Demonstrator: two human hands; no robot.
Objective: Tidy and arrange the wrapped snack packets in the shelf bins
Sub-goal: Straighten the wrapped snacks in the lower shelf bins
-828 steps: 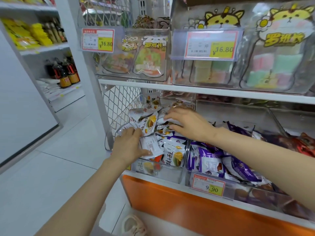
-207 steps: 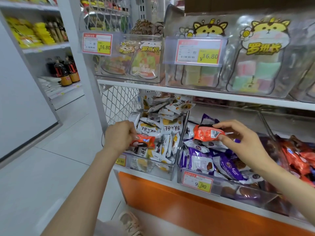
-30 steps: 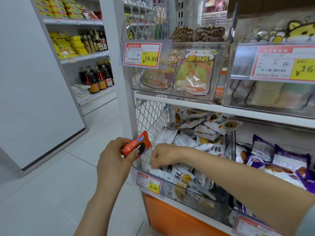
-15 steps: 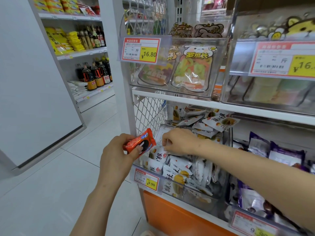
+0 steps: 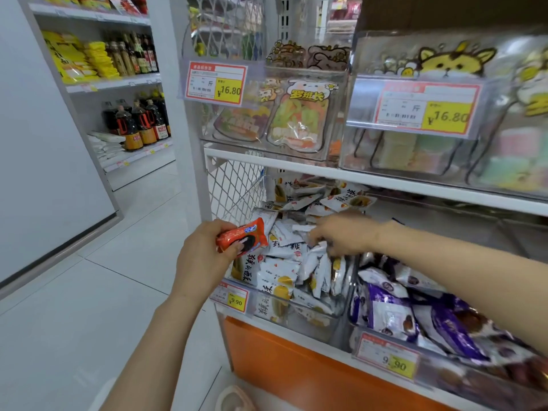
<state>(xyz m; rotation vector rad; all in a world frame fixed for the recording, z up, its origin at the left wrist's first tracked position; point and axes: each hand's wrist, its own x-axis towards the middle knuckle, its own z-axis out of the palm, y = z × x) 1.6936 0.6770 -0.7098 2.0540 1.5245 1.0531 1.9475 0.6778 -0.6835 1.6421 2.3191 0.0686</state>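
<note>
Left hand (image 5: 204, 256) grasps a glossy, pillow-shaped red-orange foil snack packet (image 5: 241, 238), held just outside the left front corner of the clear plastic bin (image 5: 311, 318). Right hand (image 5: 341, 235) is down among the crinkled white wrapped packets (image 5: 281, 271) heaped in that bin. Its fingers are blurred, so its grip cannot be told. Glossy purple packets (image 5: 385, 310) fill the neighbouring bin.

I'm gripping a glossy orange plastic-film snack packet (image 5: 241, 239) beside shiny white film packets (image 5: 283, 264) in a clear plastic bin (image 5: 321, 327).
</note>
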